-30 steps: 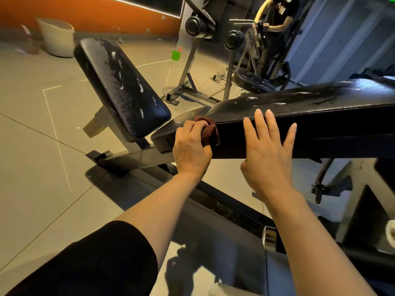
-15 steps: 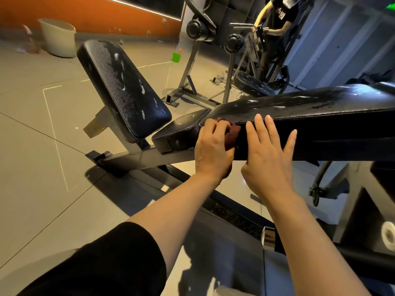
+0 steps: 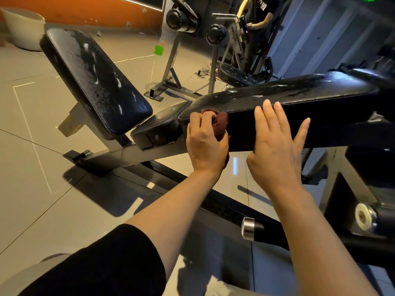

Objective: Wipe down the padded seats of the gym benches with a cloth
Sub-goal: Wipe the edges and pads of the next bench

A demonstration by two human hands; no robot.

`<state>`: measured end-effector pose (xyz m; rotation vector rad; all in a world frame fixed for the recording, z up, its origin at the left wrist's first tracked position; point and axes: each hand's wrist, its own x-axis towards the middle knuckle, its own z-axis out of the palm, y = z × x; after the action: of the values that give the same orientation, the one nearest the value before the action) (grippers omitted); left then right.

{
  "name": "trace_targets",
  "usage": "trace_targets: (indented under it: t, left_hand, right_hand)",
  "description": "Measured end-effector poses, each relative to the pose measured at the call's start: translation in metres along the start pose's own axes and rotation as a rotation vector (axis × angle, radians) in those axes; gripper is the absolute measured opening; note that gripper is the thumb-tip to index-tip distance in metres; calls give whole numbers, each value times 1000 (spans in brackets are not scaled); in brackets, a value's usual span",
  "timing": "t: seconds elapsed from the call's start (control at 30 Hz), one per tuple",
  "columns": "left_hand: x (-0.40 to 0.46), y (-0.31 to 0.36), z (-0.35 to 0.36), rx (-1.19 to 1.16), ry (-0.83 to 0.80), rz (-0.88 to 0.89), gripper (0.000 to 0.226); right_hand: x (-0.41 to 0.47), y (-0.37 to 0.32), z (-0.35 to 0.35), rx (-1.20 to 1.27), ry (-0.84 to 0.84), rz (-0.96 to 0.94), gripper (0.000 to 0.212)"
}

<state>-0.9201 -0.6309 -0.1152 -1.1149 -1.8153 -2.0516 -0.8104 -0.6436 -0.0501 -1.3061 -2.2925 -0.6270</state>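
The left hand's [image 3: 206,144] grip is curled tight around a crumpled dark red cloth [image 3: 220,124], mostly hidden behind its fingers, pressed to the side edge of the long black padded bench seat [image 3: 299,92]. The right hand [image 3: 275,144] lies flat, fingers spread, against that edge.

Viewpoint: one head-worn wide-angle camera was aimed forward and down.
Range: the bench pad [image 3: 299,92] was seen close; the tiled floor [image 3: 32,124] stretched behind.
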Motion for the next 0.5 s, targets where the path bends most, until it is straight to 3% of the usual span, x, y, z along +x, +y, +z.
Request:
trace_targets:
  t: [0.17,0.37,0.5]
  left_hand:
    - [0,19,13,-24,-98,146,42]
    - [-4,34,23,-81,-51,168,38]
    - [-4,54,34,-88,-107,254,39]
  right_hand:
    - [0,8,-8,1,-1,35,76]
    - [0,33,-20,9,79,129,72]
    - [0,48,-31,31,88,193,74]
